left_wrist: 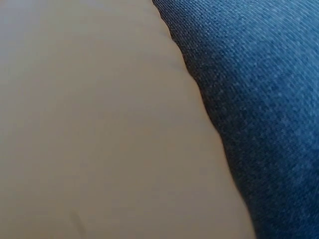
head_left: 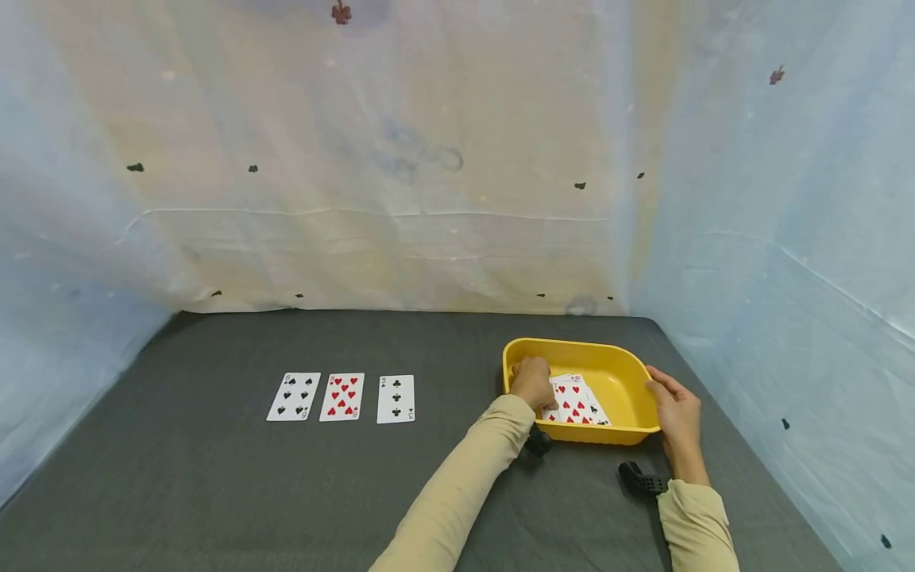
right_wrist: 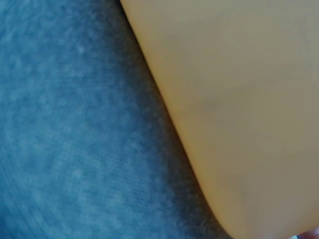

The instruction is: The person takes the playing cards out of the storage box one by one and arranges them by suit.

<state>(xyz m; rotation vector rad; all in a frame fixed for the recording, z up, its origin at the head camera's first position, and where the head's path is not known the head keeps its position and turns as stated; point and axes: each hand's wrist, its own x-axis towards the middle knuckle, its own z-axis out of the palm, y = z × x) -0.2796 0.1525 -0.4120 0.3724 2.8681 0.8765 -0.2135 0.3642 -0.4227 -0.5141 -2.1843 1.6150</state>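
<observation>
In the head view, a yellow tray stands at the right of the table with several playing cards in it, seven of hearts uppermost. My left hand reaches over its near left rim, fingers curled and thumb at the left edge of the cards. The fingertips are hidden behind the hand. At the right end, my right hand grips the tray's rim. Blurred tan surfaces fill much of both wrist views, beside the cloth, and the fingers' work does not show there.
Left of the tray, a six of spades, an eight of hearts and a three of clubs lie face up in a row. Dark grey cloth covers the table. Pale sheeting hangs behind and at both sides.
</observation>
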